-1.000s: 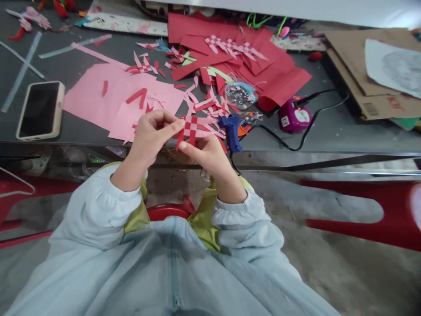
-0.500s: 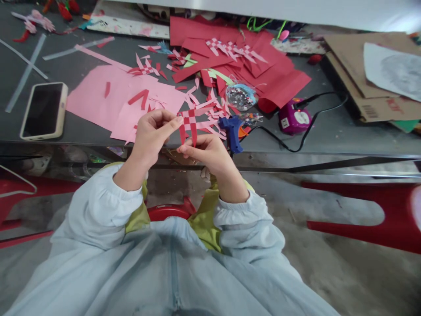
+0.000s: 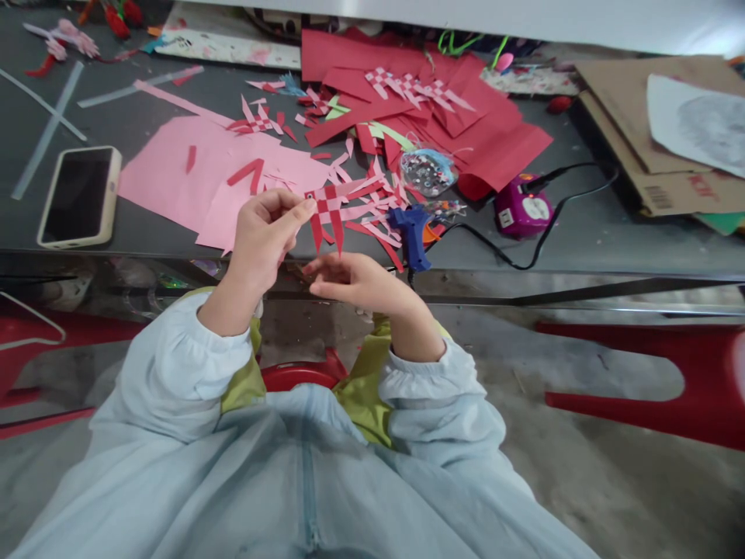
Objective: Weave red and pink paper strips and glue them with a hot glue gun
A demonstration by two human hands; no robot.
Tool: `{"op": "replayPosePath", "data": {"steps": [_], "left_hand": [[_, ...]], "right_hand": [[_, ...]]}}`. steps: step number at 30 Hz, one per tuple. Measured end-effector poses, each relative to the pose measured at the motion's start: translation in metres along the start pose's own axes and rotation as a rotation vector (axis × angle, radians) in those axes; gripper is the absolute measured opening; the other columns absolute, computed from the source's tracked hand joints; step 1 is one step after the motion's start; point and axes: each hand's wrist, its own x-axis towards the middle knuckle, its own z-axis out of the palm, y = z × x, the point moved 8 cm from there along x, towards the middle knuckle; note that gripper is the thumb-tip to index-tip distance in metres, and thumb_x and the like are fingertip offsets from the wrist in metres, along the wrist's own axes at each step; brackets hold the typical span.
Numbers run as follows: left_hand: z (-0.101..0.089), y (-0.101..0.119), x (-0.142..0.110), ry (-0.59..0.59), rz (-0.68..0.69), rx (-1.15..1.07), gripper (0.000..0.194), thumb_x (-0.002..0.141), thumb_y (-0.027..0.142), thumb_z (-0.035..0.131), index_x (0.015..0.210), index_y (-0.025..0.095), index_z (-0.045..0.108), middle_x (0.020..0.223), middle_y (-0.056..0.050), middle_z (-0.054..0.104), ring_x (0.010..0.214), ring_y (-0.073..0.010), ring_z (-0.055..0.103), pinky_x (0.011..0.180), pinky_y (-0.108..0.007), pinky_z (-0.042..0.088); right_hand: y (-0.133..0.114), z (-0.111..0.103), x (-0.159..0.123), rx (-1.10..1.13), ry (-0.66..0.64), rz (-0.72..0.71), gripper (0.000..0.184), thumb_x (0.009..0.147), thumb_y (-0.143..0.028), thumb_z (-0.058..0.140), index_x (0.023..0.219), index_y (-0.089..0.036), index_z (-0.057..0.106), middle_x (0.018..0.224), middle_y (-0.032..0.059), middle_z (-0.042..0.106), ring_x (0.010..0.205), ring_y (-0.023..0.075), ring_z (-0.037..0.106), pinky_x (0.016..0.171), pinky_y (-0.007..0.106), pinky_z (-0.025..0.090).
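My left hand (image 3: 263, 237) pinches the left end of a woven paper fish (image 3: 327, 206), checkered in red and pink. Two pointed red strips hang from the fish's lower edge, and pink strips trail off to its right. Just below those red tips is my right hand (image 3: 368, 286), fingers curved and apart, holding nothing. A blue glue gun (image 3: 414, 237) lies to the right, near the table's front edge. Behind the fish, pink and red paper strips (image 3: 378, 206) are scattered, partly hidden by it.
Pink sheets (image 3: 168, 167), a phone (image 3: 78, 194) and red paper (image 3: 506, 144) carrying several woven fish (image 3: 407, 87) lie on the dark table (image 3: 361, 262). A bag of small eyes (image 3: 429, 171), a purple plug block (image 3: 522, 208) with black cable and cardboard (image 3: 617, 116) are at right.
My right hand has let go of a red strip's tip and drawn down slightly. The paper fish has shifted a little left and up in my left hand.
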Motion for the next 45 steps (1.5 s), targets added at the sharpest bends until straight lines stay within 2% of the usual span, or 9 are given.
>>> {"op": "replayPosePath", "data": {"steps": [7,13,22,27,30,33,36,41,45], "left_hand": [[0.005,0.001,-0.003,-0.031,0.014,0.026,0.041,0.062,0.046,0.090,0.060,0.021,0.058,0.050,0.008,0.039,0.038,-0.0036,0.027,0.034,-0.024,0.018],[0.006,0.001,-0.004,-0.047,0.061,0.077,0.039,0.070,0.047,0.086,0.062,0.021,0.057,0.050,0.008,0.039,0.040,-0.0046,0.030,0.037,-0.023,0.022],[0.010,-0.001,-0.004,-0.069,0.043,0.054,0.041,0.065,0.047,0.090,0.061,0.020,0.059,0.049,0.008,0.039,0.040,-0.0037,0.028,0.037,-0.021,0.020],[0.013,-0.001,-0.006,-0.076,0.016,0.072,0.039,0.062,0.046,0.091,0.061,0.020,0.062,0.050,0.008,0.040,0.044,-0.0045,0.032,0.040,-0.021,0.023],[0.018,-0.002,-0.008,-0.132,-0.021,0.108,0.036,0.062,0.043,0.090,0.062,0.019,0.063,0.052,0.007,0.042,0.046,-0.0047,0.034,0.043,-0.021,0.027],[0.022,-0.006,-0.010,-0.185,-0.060,0.195,0.035,0.062,0.037,0.089,0.059,0.018,0.060,0.051,0.007,0.042,0.046,-0.0045,0.032,0.043,-0.021,0.025],[0.019,-0.004,-0.009,-0.156,-0.023,0.224,0.033,0.066,0.034,0.084,0.057,0.018,0.057,0.050,0.007,0.042,0.046,-0.0043,0.031,0.043,-0.020,0.023],[0.012,0.005,-0.006,-0.084,0.048,0.197,0.032,0.068,0.035,0.085,0.059,0.018,0.059,0.052,0.006,0.046,0.047,-0.0042,0.035,0.042,-0.019,0.027],[0.007,0.006,-0.004,-0.053,0.053,0.158,0.040,0.067,0.048,0.088,0.063,0.019,0.061,0.050,0.007,0.047,0.040,-0.0029,0.034,0.036,-0.019,0.026]], "right_hand": [[-0.009,-0.034,-0.006,0.195,0.395,-0.106,0.054,0.062,-0.059,0.085,0.094,-0.018,0.070,0.083,0.0014,0.069,0.058,0.0072,0.049,0.051,0.023,0.039],[-0.008,-0.037,-0.010,0.198,0.466,-0.101,0.052,0.070,-0.067,0.077,0.084,-0.017,0.076,0.067,0.0000,0.067,0.043,0.0037,0.034,0.040,0.023,0.024],[-0.007,-0.028,-0.005,0.179,0.403,-0.079,0.051,0.072,-0.066,0.075,0.069,-0.015,0.072,0.052,-0.0023,0.054,0.044,0.0042,0.033,0.042,0.023,0.023],[-0.005,-0.043,-0.011,0.301,0.616,-0.160,0.046,0.069,-0.063,0.080,0.077,-0.018,0.073,0.052,-0.0055,0.048,0.041,0.0042,0.031,0.040,0.024,0.021],[-0.006,-0.049,-0.014,0.319,0.687,-0.195,0.042,0.067,-0.060,0.083,0.075,-0.020,0.073,0.058,-0.0040,0.053,0.042,0.0041,0.033,0.040,0.024,0.021],[-0.007,-0.051,-0.016,0.329,0.711,-0.209,0.040,0.066,-0.058,0.084,0.074,-0.020,0.075,0.063,-0.0023,0.060,0.043,0.0036,0.035,0.040,0.024,0.023],[-0.007,-0.052,-0.017,0.305,0.707,-0.187,0.039,0.065,-0.055,0.085,0.071,-0.018,0.074,0.058,-0.0029,0.058,0.043,0.0034,0.035,0.041,0.023,0.023],[-0.009,-0.044,-0.012,0.199,0.562,-0.105,0.036,0.066,-0.050,0.084,0.072,-0.016,0.075,0.058,-0.0020,0.061,0.045,0.0033,0.034,0.041,0.022,0.024],[-0.011,-0.034,-0.007,0.153,0.427,-0.087,0.034,0.064,-0.047,0.085,0.070,-0.015,0.074,0.059,-0.0002,0.065,0.051,0.0070,0.048,0.047,0.022,0.035]]}}
